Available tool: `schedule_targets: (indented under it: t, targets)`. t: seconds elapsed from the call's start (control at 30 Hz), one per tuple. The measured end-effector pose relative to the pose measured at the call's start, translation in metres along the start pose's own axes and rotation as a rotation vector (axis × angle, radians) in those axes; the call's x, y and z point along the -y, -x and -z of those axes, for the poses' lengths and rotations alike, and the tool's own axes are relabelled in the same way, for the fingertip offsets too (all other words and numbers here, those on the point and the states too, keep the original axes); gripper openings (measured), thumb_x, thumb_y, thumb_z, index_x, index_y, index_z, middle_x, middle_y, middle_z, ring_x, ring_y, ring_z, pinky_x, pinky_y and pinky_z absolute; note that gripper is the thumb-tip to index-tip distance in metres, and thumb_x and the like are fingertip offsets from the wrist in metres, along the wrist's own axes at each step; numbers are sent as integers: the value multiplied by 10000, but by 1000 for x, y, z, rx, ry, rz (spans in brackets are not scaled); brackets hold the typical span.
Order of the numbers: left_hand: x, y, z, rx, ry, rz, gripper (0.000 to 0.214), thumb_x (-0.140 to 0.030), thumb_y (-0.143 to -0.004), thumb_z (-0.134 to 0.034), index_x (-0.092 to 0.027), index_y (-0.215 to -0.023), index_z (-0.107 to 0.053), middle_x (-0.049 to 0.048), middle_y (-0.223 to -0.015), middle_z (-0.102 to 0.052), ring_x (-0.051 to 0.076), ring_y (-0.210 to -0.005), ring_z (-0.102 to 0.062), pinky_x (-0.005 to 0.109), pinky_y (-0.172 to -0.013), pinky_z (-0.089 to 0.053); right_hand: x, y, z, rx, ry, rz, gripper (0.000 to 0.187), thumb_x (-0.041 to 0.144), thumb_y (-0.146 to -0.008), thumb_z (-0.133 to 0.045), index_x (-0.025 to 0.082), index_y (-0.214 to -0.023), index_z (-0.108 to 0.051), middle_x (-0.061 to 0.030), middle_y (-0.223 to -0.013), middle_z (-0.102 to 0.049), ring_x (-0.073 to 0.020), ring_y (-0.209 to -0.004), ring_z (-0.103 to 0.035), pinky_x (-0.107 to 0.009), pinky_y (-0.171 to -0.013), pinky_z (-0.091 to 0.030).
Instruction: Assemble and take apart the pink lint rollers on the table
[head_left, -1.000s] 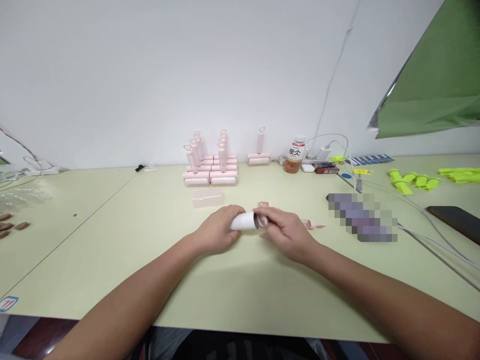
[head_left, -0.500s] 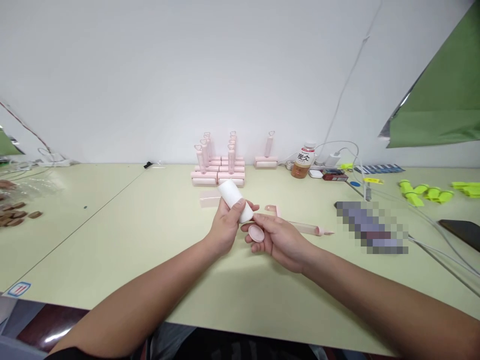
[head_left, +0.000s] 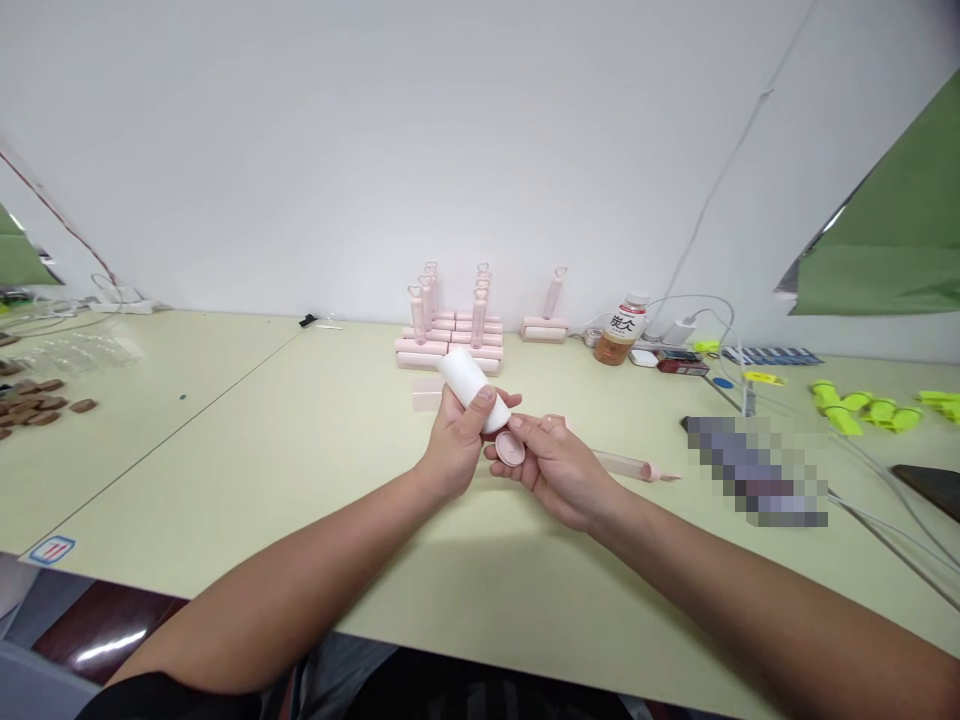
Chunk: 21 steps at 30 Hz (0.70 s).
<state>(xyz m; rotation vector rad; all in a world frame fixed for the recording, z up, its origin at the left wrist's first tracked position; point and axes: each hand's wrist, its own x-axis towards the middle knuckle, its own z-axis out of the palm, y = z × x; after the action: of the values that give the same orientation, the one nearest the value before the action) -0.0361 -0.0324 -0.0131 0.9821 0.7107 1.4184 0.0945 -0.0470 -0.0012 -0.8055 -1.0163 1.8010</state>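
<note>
My left hand is closed around a white lint roller roll, which tilts with its lower end toward my right hand. A round pink end cap rests in the fingers of my right hand, just below the roll's lower end. The thumb and forefinger of that hand are at the edge of the roll. Behind the right hand lies a clear handle tube with pink ends, partly hidden. A pale pink flat piece lies beyond the left hand.
Several pink lint rollers stand in rows by the wall, one more apart. A drink bottle, cables and a blurred-out item are to the right, with yellow-green plastic parts. Brown pieces lie far left.
The view has shifted slightly, so the table things appear further right. My right hand has brought the pink cap a little closer to the roll's lower end and turned its face.
</note>
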Motion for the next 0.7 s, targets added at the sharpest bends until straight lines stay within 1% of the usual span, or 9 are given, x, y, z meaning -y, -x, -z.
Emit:
schedule_targets:
  t: [0.13,0.27,0.4,0.43,0.5,0.57,0.6,0.63,0.7]
  targets:
    - [-3,2,-2,-39,-59,-18,482,-569,-800,-675,-196,-1035,-480,98,-1065,-698,168,-735,-681,280,-593,-515,1,-6,-3,38,-6,27,208,299,-827,-690,166,-681,-627,15,-611,-561,-137,-676,-603,-321,-742,-554]
    - [-3,0,-2,-67,-123,-54,474,-559,-796,-677,-199,-1036,-482,90,-1079,-691,164,-744,-673,287,-620,-520,1,-14,-3,36,-69,-16,113,217,-820,-600,171,-722,-634,-8,-682,-626,-140,-666,-607,-348,-763,-565]
    - [-6,-16,11,-110,-176,-200,373,-520,-872,-589,-196,-1032,-497,59,-996,-686,166,-849,-652,303,-786,-504,8,-23,0,-17,139,-78,69,224,-822,-551,177,-819,-601,-51,-770,-652,-170,-745,-656,-343,-728,-591]
    - [-10,-22,16,-144,-207,-244,350,-500,-880,-580,-197,-1033,-496,54,-984,-677,169,-883,-640,303,-815,-491,10,-26,2,-45,212,-78,74,200,-802,-574,176,-870,-593,-55,-792,-656,-170,-750,-663,-343,-721,-596]
    - [-18,-35,31,-279,-323,-290,323,-458,-861,-605,-202,-1018,-487,44,-969,-650,176,-898,-616,299,-812,-474,13,-34,8,-96,336,-78,249,134,-749,-626,181,-988,-572,-52,-825,-663,-167,-734,-669,-344,-684,-603]
    - [-27,-46,47,-485,-489,-246,340,-434,-814,-656,-212,-986,-463,39,-973,-616,188,-886,-598,297,-767,-463,14,-46,17,-133,467,-71,348,106,-722,-661,194,-1040,-551,-32,-798,-654,-159,-678,-651,-323,-604,-593]
    - [-31,-50,54,-544,-562,-190,343,-436,-808,-657,-216,-973,-453,41,-975,-606,196,-886,-594,300,-753,-458,14,-53,22,-143,546,-64,346,105,-719,-669,198,-1031,-551,-18,-764,-643,-151,-640,-629,-304,-560,-575]
    - [-33,-54,60,-570,-611,-141,342,-438,-806,-655,-219,-966,-446,43,-974,-600,203,-884,-592,302,-740,-454,12,-60,27,-144,628,-62,313,105,-718,-671,197,-994,-557,-5,-719,-627,-144,-602,-602,-284,-521,-550]
    - [-32,-58,69,-562,-655,-72,335,-437,-807,-647,-220,-957,-442,51,-960,-598,215,-872,-594,306,-717,-449,9,-74,35,-122,786,-70,210,111,-723,-660,189,-896,-569,10,-647,-596,-131,-547,-552,-259,-478,-497]
